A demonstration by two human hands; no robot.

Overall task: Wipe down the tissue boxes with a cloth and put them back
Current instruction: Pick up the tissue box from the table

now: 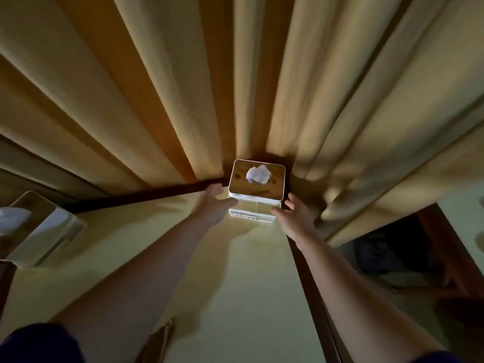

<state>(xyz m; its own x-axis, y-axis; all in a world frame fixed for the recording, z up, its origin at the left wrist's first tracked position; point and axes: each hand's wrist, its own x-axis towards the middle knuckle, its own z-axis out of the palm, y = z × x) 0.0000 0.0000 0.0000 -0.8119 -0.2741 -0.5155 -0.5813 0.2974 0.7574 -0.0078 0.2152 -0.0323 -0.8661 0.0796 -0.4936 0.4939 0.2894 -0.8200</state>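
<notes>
A white tissue box (pixel 255 205) with a wooden lid and a tissue poking from its top stands at the table's far right corner, against the curtain. My left hand (pixel 213 204) is at the box's left side, fingers straight, thumb against its front. My right hand (pixel 297 217) is at the box's right side, fingers relaxed, thumb at the lower front corner. A second tissue box (pixel 49 238) of the same kind stands at the table's left edge, with a tissue showing. I see no cloth in either hand.
The pale yellow table (pixel 235 284) has dark wooden edges at the back and right. Beige curtains (pixel 183 87) hang behind it and bunch beside my right hand. A light folded thing (pixel 159 339) lies at the near edge. Dark clutter sits right of the table.
</notes>
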